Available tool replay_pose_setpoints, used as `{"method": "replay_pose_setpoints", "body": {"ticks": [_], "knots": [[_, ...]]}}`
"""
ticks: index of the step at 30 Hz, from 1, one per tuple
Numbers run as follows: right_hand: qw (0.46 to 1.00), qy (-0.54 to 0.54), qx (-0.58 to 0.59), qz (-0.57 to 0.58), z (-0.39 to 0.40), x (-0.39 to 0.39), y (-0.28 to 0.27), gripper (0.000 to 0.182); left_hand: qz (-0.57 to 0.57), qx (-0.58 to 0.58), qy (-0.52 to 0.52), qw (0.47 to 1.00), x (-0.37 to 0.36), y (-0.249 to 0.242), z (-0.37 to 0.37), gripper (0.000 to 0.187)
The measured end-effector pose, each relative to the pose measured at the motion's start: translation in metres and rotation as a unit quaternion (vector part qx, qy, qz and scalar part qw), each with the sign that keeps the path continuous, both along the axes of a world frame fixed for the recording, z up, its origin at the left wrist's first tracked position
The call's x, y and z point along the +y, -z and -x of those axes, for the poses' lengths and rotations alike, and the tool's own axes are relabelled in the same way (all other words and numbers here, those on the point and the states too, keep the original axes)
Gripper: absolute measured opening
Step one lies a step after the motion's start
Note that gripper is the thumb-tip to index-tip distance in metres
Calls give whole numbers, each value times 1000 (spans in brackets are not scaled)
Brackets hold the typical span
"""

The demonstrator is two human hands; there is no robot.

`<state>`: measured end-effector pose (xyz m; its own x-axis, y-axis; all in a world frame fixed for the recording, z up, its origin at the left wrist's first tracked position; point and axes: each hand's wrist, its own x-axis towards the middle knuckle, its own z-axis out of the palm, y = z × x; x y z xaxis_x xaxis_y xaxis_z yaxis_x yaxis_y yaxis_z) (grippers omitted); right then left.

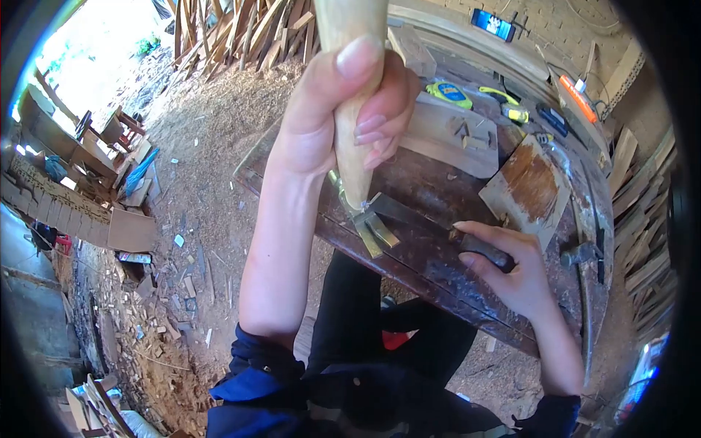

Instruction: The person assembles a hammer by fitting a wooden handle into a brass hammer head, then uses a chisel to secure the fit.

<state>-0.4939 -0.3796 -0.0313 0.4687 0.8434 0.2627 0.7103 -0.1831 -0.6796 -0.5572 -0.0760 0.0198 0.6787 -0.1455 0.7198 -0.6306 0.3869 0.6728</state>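
My left hand is wrapped around the pale wooden handle of a claw hammer, raised close to the camera with its metal head pointing down at the bench's near edge. Lower right, my right hand grips the dark handle of a chisel, thumb and fingers closed about it. The chisel's flat dark blade points left, and its end overlaps the hammer head in this view. Beneath both tools lies the worn, dark wooden workbench.
On the bench are a shaped pale board, a stained wooden block, a yellow tape measure and another hammer. A phone stands at the back. Wood strips are piled beyond the chip-strewn floor.
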Motion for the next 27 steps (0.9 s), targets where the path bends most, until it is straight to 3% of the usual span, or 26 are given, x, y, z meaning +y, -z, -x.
{"method": "replay_pose_setpoints", "body": {"ticks": [5, 17, 22, 27], "knots": [[997, 4, 75, 7, -2, -1, 1, 41, -32, -34, 83, 995, 10, 6, -10, 61], [989, -7, -149, 15, -3, -3, -2, 43, -35, -22, 137, 990, 13, 6, -9, 62], [996, 0, -92, 14, 0, -2, 1, 43, -3, -79, 209, 975, 13, 14, -24, 65], [999, 0, 44, 25, -2, 1, -2, 43, 3, -64, 188, 980, 25, 23, -21, 66]]}}
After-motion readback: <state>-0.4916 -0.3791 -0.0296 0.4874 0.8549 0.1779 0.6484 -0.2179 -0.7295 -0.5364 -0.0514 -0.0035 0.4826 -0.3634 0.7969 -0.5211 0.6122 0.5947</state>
